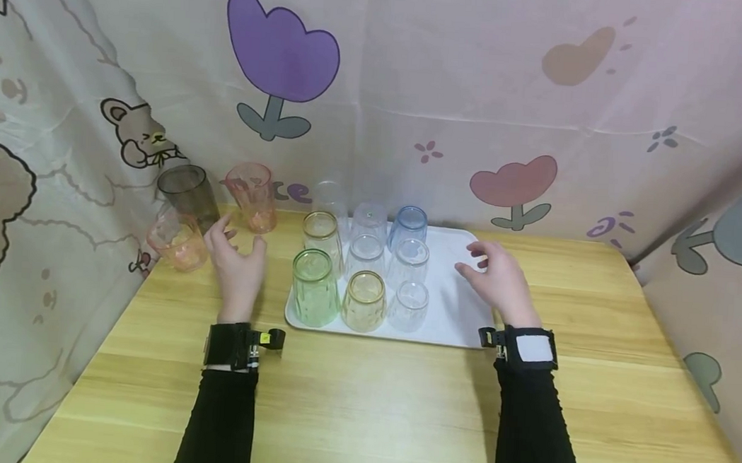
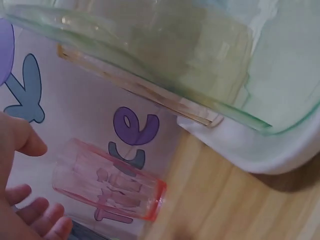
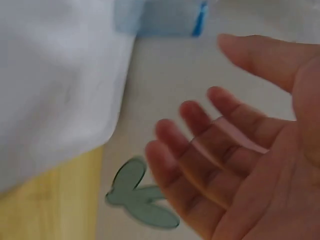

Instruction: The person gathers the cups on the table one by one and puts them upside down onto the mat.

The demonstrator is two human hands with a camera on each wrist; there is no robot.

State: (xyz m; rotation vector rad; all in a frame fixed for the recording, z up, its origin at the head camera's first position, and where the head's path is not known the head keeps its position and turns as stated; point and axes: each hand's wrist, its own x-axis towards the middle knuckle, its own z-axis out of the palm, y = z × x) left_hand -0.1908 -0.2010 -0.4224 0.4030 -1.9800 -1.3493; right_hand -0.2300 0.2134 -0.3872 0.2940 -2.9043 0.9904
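Observation:
A white tray (image 1: 461, 315) on the wooden table carries several upturned cups, among them a green cup (image 1: 313, 288), a yellow cup (image 1: 363, 300) and a blue cup (image 1: 407, 225). My left hand (image 1: 236, 262) hovers left of the tray, fingers relaxed, holding nothing; it is near a pink cup (image 1: 253, 197), a dark grey cup (image 1: 189, 196) and another pink cup (image 1: 177, 241). My right hand (image 1: 496, 271) is over the tray's bare right part, fingers spread and empty. The left wrist view shows the pink cup (image 2: 107, 182) and the green cup (image 2: 165, 55) close by. The right wrist view shows my open palm (image 3: 240, 150).
A patterned curtain (image 1: 418, 86) closes off the back and both sides. The three loose cups stand in the back left corner against it. Bare wood (image 1: 366, 415) lies in front of the tray and to its right.

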